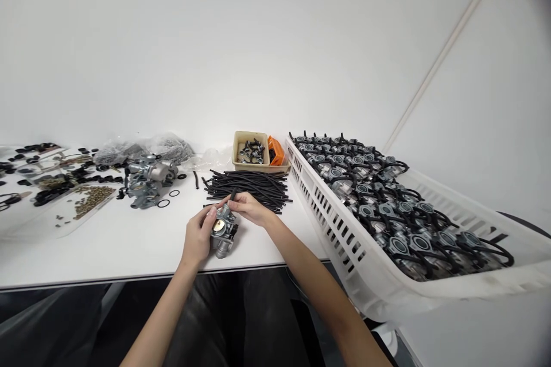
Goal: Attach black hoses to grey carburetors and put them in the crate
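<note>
A silver carburetor (223,236) with a brass-coloured disc in its bore is in my hands, just above the near part of the white table. My left hand (199,236) grips its left side, thumb across the upper body. At the carburetor's top, my right hand (248,208) has its fingers closed on a dark rubber piece (233,194), whose end sticks up between the fingers; its full shape is hidden. Right behind my hands lies a pile of black rubber hoses (247,183).
A white crate (321,206) full of carburetors stands at right. Behind the hoses are a beige tray (236,155) of small fittings and an orange basket (278,149). More carburetors (148,178), O-rings (163,203) and brass screws (94,199) lie at left.
</note>
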A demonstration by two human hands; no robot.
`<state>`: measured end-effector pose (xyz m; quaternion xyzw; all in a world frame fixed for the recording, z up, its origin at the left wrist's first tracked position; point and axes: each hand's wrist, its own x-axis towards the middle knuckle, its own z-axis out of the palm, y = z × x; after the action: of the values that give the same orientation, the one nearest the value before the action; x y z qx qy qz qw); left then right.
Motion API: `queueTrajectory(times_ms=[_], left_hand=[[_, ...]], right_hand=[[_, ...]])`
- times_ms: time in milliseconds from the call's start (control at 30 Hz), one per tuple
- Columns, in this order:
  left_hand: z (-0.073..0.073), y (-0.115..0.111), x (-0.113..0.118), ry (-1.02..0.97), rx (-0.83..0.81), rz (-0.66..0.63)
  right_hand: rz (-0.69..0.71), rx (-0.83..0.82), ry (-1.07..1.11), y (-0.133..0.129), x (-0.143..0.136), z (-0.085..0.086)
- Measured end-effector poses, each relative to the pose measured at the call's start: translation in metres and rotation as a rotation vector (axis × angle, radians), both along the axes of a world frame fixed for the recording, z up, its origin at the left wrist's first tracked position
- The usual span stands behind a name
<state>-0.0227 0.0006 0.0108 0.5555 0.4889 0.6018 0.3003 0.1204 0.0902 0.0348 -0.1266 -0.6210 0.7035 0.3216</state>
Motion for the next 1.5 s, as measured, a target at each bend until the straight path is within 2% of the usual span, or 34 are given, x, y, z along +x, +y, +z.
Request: queueTrajectory(times_ms=[100,300,533,733,833,1067,1133,1333,1500], left_hand=[[-0.001,0.000,0.000,-0.034,0.024,-0.014],[-0.001,0.001,-0.002,-0.041,0.040,-0.033],[-0.005,0.002,-0.003,0.010,0.023,0.029],[-0.004,0.000,-0.002,0.066,0.050,0.045],[-0.001,-0.002,0.000,0.090,0.070,0.034],[0.005,-0.008,0.003,0.183,-0.025,0.081],[0.006,-0.007,0.003,0.159,-0.029,0.078],[0.005,-0.004,0.001,0.001,0.056,0.034],[0.003,-0.005,0.000,0.053,-0.010,0.083]], right_hand=[[0.059,-0.061,0.014,0.000,0.003,0.002],[0.077,-0.106,0.021,0.000,0.004,0.003],[-0.101,-0.036,0.016,-0.001,-0.001,0.001],[-0.088,0.029,-0.049,-0.003,0.001,0.005],[-0.125,0.051,-0.051,-0.005,0.001,0.006],[-0.198,0.078,-0.062,-0.007,-0.002,0.004],[-0.180,0.078,-0.058,-0.006,-0.002,0.003],[-0.002,-0.014,0.032,-0.003,0.000,0.001],[-0.112,-0.052,-0.018,0.001,-0.001,-0.005]])
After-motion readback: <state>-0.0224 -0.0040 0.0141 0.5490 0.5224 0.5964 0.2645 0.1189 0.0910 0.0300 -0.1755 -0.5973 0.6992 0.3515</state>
